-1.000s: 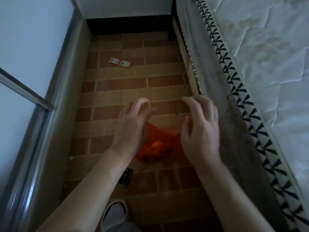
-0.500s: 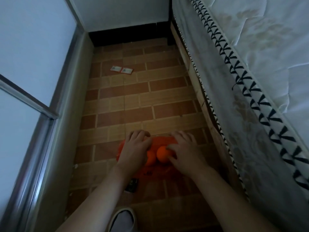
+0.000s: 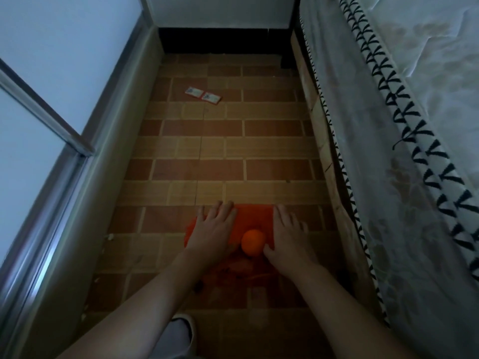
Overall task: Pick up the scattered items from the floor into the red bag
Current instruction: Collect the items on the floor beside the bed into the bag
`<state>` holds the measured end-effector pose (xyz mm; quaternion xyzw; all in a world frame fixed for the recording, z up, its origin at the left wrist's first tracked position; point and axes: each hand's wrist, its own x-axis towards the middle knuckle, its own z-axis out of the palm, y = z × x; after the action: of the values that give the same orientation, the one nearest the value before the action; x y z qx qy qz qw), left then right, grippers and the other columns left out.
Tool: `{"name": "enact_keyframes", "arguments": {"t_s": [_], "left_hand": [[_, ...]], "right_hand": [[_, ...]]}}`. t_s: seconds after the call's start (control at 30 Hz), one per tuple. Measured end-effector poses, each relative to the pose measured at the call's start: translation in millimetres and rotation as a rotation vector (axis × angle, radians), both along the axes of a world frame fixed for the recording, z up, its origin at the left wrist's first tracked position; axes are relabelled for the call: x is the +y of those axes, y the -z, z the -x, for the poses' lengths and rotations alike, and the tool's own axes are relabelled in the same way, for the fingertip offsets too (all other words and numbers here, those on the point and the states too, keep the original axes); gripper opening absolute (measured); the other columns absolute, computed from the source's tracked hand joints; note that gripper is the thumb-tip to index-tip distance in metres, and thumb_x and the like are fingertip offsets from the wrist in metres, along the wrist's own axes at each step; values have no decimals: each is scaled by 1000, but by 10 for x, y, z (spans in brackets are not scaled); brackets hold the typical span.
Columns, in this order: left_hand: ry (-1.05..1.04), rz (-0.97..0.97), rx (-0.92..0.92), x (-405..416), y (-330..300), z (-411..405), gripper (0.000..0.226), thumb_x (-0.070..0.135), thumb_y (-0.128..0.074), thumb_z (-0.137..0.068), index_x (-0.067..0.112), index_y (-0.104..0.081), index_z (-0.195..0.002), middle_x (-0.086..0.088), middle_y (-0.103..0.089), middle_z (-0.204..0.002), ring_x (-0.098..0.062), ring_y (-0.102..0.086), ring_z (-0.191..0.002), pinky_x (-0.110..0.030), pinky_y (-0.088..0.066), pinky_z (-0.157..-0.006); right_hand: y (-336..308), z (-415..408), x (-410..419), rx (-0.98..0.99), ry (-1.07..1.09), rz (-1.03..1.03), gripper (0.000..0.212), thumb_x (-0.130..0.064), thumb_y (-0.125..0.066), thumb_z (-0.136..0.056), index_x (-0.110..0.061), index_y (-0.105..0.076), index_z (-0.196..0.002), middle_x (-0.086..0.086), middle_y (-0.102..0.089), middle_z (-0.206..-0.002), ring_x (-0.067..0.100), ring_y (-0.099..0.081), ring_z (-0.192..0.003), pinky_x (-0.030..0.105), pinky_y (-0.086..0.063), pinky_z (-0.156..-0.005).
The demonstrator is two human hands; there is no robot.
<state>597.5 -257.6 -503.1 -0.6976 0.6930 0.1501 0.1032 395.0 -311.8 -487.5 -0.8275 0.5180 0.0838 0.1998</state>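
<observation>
The red bag [image 3: 255, 220] lies flat on the brick-patterned floor in front of me. An orange ball-shaped fruit [image 3: 253, 242] sits on or in it between my hands. My left hand [image 3: 213, 229] rests flat on the bag's left part, fingers straight. My right hand [image 3: 290, 234] presses flat on the bag's right part, its thumb touching the orange fruit. Two small white and red packets [image 3: 203, 94] lie side by side on the floor farther ahead. A small dark item [image 3: 199, 288] shows by my left forearm.
A mattress with a black-patterned edge [image 3: 404, 120] lines the right side, a wooden bed frame [image 3: 317, 117] below it. A wall with a metal-framed panel [image 3: 59, 125] runs along the left. A white slipper [image 3: 178, 332] is at the bottom. The floor strip is narrow.
Both hands came down from chest height to the floor with the bag and now lie flat on it. Two orange fruits showed half a second ago; one shows now.
</observation>
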Motion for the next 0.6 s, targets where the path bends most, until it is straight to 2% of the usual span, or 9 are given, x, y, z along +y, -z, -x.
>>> {"name": "enact_keyframes", "arguments": {"t_s": [0.1,0.2,0.27,0.37,0.43,0.53,0.6], "left_hand": [[45,-28,-82,-224,113,-53,113,75,-54,-91,14,5,-166,-7,14,-174,-34,7,-161,-66,-8,-126],[102,-26,-180,-430,239,-177,119,78,-55,-88,12,7,-165,-11,17,-173,-38,8,-160,-69,-10,-124],[106,0,-240,-543,249,-246,104,61,-56,-98,13,6,-166,-14,16,-173,-41,8,-160,-71,-11,-123],[137,35,-296,-639,158,-303,76,32,-44,-108,17,3,-167,-17,17,-172,-43,9,-159,-71,-11,-123],[195,119,-263,-639,142,-322,72,26,-46,-107,21,-7,-167,-17,12,-173,-41,9,-160,-70,-8,-123],[342,256,-138,-521,145,-313,66,16,-44,-98,22,-28,-162,-15,0,-174,-38,4,-161,-68,-6,-125],[524,346,-139,-428,238,-333,64,18,-47,-94,19,-40,-157,-15,-17,-172,-38,-10,-160,-69,-16,-123]], "right_hand": [[84,47,-47,1,22,46,121,-53,-73,-89,-17,15,-164,-2,16,-173,29,0,-160,54,-9,-129],[167,73,-75,32,-5,111,125,-47,-76,-87,-16,18,-163,-3,21,-172,28,2,-161,55,-9,-129],[208,62,-61,63,-46,131,123,-39,-76,-89,-15,19,-163,-3,24,-171,27,6,-161,55,-8,-129],[208,-2,-22,76,-146,170,122,-42,-78,-86,-16,13,-165,-3,21,-172,27,8,-161,55,-7,-129],[189,-68,-3,67,-215,191,115,-38,-75,-88,-17,7,-166,-3,20,-173,26,9,-161,55,-5,-128],[210,-116,16,46,-295,247,100,-19,-71,-88,-18,-10,-166,-3,14,-175,24,7,-161,55,-4,-127],[262,-103,23,47,-328,270,93,-16,-69,-86,-20,-21,-165,-2,3,-176,25,2,-162,57,-7,-126]]}}
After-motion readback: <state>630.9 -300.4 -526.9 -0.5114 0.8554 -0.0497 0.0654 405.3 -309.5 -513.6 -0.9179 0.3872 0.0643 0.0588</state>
